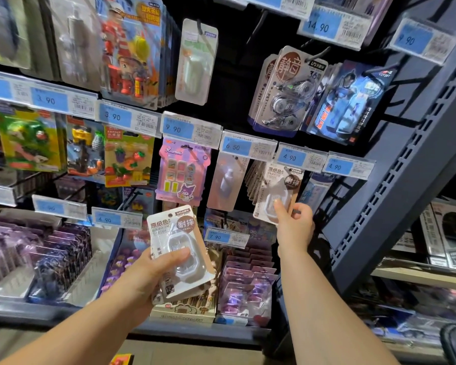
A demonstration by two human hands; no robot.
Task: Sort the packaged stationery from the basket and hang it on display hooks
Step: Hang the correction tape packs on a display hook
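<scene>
While right hand [294, 223] pinches pack [273, 185] from below, left hand [153, 272] grips stack [179, 246]

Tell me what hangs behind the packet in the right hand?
Similar packets hang behind the packet in the right hand; only their brown edges show, their fronts are covered.

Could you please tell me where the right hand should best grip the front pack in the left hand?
Probably pinch the front pack by its flat upper card, below the hang hole, coming from the right: the left hand has its thumb across the blister lower down.
</scene>
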